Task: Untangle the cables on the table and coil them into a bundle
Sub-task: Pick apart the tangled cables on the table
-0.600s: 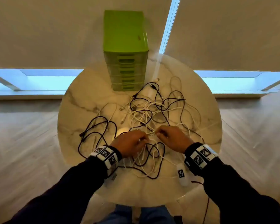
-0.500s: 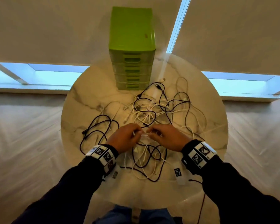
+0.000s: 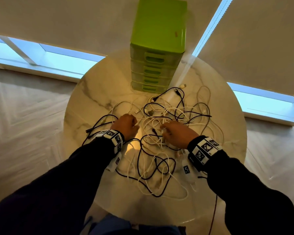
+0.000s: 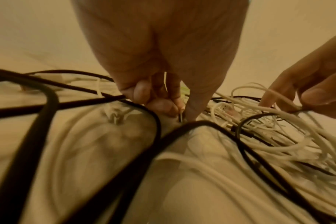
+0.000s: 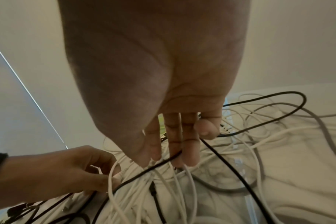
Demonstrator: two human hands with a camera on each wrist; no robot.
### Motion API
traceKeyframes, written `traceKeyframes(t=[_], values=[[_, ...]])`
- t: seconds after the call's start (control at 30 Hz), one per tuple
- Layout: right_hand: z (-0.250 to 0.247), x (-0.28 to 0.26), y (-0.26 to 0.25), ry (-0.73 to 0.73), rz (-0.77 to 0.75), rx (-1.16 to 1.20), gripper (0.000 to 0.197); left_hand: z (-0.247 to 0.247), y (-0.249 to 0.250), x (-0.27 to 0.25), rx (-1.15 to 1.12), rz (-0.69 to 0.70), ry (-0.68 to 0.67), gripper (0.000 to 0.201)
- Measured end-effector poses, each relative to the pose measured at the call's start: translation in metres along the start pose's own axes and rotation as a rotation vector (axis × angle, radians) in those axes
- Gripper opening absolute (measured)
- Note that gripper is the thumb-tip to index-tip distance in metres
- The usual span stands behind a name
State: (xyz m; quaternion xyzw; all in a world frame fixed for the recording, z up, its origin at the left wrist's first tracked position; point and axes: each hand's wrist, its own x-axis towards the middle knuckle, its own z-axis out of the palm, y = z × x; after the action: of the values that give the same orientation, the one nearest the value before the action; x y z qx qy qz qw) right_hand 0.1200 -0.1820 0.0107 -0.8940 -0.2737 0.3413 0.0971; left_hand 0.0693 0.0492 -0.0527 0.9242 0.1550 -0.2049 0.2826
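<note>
Cables [image 3: 161, 119] are lying knotted on the tabletop [image 3: 95, 92]; left hand [image 3: 126, 127] is pinching a black one, right hand [image 3: 176, 133] is pinching white ones, pulling to loosen them.

Black and white cables [image 3: 161, 133], green drawers [image 3: 157, 48]

— What's the table [image 3: 95, 92] made of?
— I see polished marble-look stone, pale and veined, glossy under the lamp.
— The cables [image 3: 161, 160]?
— Smooth rubbery sheathing, white and black. The green drawer unit [image 3: 157, 28] looks like shiny moulded plastic.
</note>
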Motion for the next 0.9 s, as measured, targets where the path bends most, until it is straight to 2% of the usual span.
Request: traceKeyframes(t=[0.1,0.2,0.27,0.33,0.4,0.5,0.57,0.67,0.73,0.8,0.9], values=[[0.0,-0.005,0.003,0.059,-0.038,-0.007,0.032,-0.007,0.0,-0.006,-0.02,0.026,0.011,0.019],[-0.013,-0.004,-0.016,0.237,-0.152,0.027,0.023,-0.024,-0.001,-0.02,-0.167,0.068,0.155,0.021],[-0.022,-0.001,-0.04,0.32,-0.213,0.096,0.021,-0.036,-0.003,-0.037,-0.251,0.162,0.308,0.018],[-0.026,0.003,-0.063,0.36,-0.254,0.091,0.029,-0.046,-0.004,-0.054,-0.309,0.301,0.433,0.017],[-0.027,0.008,-0.082,0.369,-0.264,0.032,0.041,-0.058,-0.001,-0.072,-0.336,0.421,0.502,0.016],[-0.025,0.014,-0.101,0.348,-0.275,0.05,0.037,-0.076,0.005,-0.089,-0.375,0.543,0.573,0.013],[-0.022,0.018,-0.107,0.339,-0.319,0.141,0.031,-0.084,0.008,-0.094,-0.434,0.581,0.547,0.014],[-0.017,0.014,-0.112,0.371,-0.501,0.328,0.031,-0.085,0.02,-0.097,-0.44,0.583,0.425,0.019],[-0.013,0.01,-0.11,0.365,-0.563,0.408,0.028,-0.084,0.03,-0.1,-0.488,0.576,0.378,0.023],[-0.007,0.009,-0.102,0.364,-0.494,0.352,0.025,-0.087,0.04,-0.1,-0.625,0.613,0.37,0.03],[0.003,0.003,-0.08,0.292,-0.385,0.248,0.036,-0.104,0.048,-0.103,-0.962,0.622,0.259,0.033]])
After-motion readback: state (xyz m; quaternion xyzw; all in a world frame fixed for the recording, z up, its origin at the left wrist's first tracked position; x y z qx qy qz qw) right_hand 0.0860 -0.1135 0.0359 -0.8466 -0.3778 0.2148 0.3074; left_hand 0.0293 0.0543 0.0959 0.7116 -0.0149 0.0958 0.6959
